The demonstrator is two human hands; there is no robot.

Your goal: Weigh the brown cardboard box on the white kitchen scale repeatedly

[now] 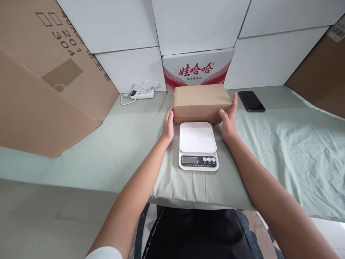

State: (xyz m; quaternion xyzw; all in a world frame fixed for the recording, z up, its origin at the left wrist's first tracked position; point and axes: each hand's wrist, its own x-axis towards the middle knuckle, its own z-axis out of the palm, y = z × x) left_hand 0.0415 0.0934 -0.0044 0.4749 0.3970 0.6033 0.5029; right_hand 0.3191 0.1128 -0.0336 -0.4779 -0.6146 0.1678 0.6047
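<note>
A closed brown cardboard box point(202, 99) is between my two hands, just behind a white kitchen scale point(198, 138). My left hand point(169, 126) presses on the box's left end, with its fingers mostly hidden along the side. On the right end, my right hand point(229, 120) grips the front corner, thumb on the front face and a finger stretched up along the side. The scale's platform carries nothing, and its grey display point(189, 160) looks blank. Whether the box rests fully on the cloth or is slightly raised, I cannot tell.
A white-and-red carton point(198, 68) stands behind the box against white panels point(129, 66). A white power strip with cable point(142, 94) lies back left, a black phone point(252, 101) back right. Large cardboard sheets point(48, 93) flank the left; another point(320, 68) flanks the right. Green cloth point(129, 144) covers the table.
</note>
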